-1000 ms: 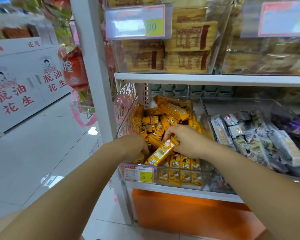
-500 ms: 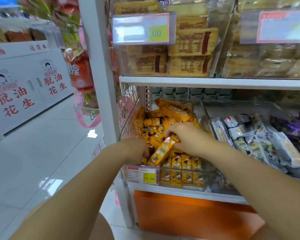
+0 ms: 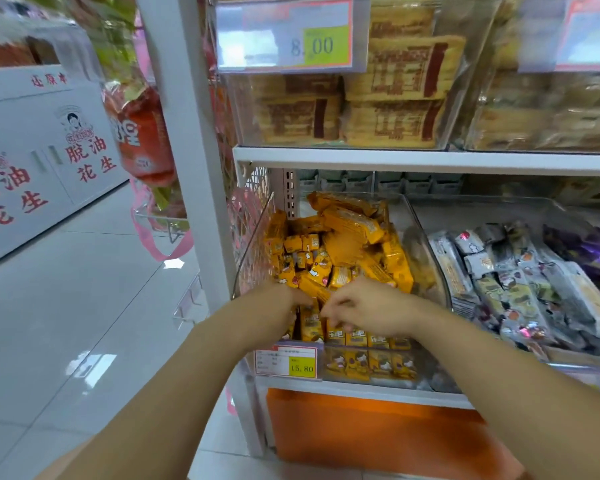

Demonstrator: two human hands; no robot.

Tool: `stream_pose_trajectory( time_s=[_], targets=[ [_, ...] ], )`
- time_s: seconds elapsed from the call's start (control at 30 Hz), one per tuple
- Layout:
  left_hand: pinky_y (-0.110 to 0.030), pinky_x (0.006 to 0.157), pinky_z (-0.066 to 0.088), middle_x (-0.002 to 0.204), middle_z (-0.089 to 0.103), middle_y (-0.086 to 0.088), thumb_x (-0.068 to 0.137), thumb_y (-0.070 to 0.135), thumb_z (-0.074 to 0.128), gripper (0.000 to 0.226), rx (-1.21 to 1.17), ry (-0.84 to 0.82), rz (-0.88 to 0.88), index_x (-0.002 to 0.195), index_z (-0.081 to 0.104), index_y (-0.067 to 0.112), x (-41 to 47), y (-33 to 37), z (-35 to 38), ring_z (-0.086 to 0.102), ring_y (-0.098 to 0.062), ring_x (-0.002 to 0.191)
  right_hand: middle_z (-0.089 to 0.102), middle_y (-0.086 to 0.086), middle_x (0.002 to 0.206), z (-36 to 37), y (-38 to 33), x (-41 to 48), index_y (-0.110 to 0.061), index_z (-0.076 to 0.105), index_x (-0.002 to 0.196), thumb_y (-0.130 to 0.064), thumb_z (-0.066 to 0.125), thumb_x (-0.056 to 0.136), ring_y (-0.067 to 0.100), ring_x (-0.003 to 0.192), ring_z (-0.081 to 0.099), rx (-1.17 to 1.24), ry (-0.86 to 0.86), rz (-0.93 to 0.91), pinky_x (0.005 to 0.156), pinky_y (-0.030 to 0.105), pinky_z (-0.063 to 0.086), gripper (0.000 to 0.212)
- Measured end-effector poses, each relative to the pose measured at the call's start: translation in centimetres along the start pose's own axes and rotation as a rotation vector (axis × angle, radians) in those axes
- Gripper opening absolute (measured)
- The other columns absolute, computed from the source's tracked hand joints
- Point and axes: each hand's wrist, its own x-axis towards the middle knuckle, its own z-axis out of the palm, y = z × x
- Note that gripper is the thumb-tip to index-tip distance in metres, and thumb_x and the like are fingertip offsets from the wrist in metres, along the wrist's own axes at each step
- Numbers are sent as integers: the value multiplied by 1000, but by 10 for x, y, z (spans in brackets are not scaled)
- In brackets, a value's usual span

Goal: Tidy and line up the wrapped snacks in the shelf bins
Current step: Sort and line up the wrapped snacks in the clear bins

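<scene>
A clear shelf bin (image 3: 426, 233) holds a jumbled heap of orange wrapped snacks (image 3: 347, 233). Along its front wall a row of orange packs (image 3: 371, 341) stands upright, side by side. My left hand (image 3: 281, 301) and my right hand (image 3: 368, 306) meet over the left end of that row. Between them one orange snack pack (image 3: 310, 322) stands upright, my left fingers on its top left and my curled right fingertips on its top right. Both palms are hidden from me.
A price tag (image 3: 286, 362) reading 15.80 hangs on the bin front. The neighbouring bin holds grey wrapped snacks (image 3: 499, 292). A white shelf board (image 3: 413, 161) carries bins of brown biscuits (image 3: 388, 116) above. A white post (image 3: 187, 168) stands left, with aisle floor and white cartons (image 3: 39, 161) beyond.
The long orange pack I held tilted over the heap has come down and now stands upright at the left end of the front row. Both hands moved down and closer together.
</scene>
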Motion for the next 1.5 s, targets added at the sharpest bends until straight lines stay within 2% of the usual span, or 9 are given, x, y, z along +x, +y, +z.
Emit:
stream_pose_trajectory(
  time_s=[0.13,0.33,0.5,0.67,0.83,1.0,1.17,1.27,1.5],
  targets=[
    [-28,100,38,134,54,-2,96,25,54,35,-45,-31,24,130,57,20,7,2,2,49,-18,121,63,0,108,3,9,12,-17,62,110,-24,64,88,16,100,58,-209,262,72,82,30,49,23],
    [-32,95,42,126,50,-2,84,38,69,44,-118,-42,-24,123,57,22,16,-3,5,50,-18,111,57,6,91,14,4,24,-13,50,104,-28,72,81,28,88,60,-373,388,124,62,32,43,36],
    [-31,93,44,126,54,-1,80,32,75,47,-210,-70,-60,122,55,24,19,-5,4,53,-19,111,49,1,92,16,10,34,-19,46,91,-11,72,75,20,83,51,-157,378,106,53,24,34,32],
    [-33,99,41,134,47,-3,80,29,75,55,-243,-93,-86,128,48,28,20,-9,6,45,-20,120,44,-9,99,-13,-3,2,-27,51,90,-22,58,86,10,81,50,-123,485,-38,66,28,41,9],
    [-27,101,37,139,45,2,82,26,74,70,-330,-32,-51,140,35,25,14,-4,0,45,-17,126,58,-9,79,-43,-4,-20,-25,58,87,-32,50,94,10,60,48,47,431,-44,54,25,37,13],
    [-4,81,36,109,63,18,87,31,67,49,-640,-17,26,131,45,30,4,13,-9,55,9,99,67,3,105,-32,0,-4,-19,61,81,-40,54,93,19,104,59,35,445,-20,83,33,47,25],
    [-12,60,38,82,65,11,89,32,65,36,-531,79,13,120,52,19,7,18,8,54,5,65,62,-2,86,-19,-6,-2,-20,58,94,-44,57,89,9,71,56,122,340,-43,61,26,42,24],
    [-18,63,41,92,66,6,90,30,63,26,-443,107,-24,111,57,18,8,9,14,55,-3,72,60,-6,92,-13,2,-8,-26,50,111,-30,65,87,2,68,53,47,213,-52,62,23,46,29],
    [-24,90,42,130,48,4,90,34,62,55,-471,193,6,141,39,29,17,9,14,49,-11,112,59,3,120,-16,1,-1,-17,52,134,-14,54,94,16,97,62,-120,279,-61,85,29,51,40]
  ],
)
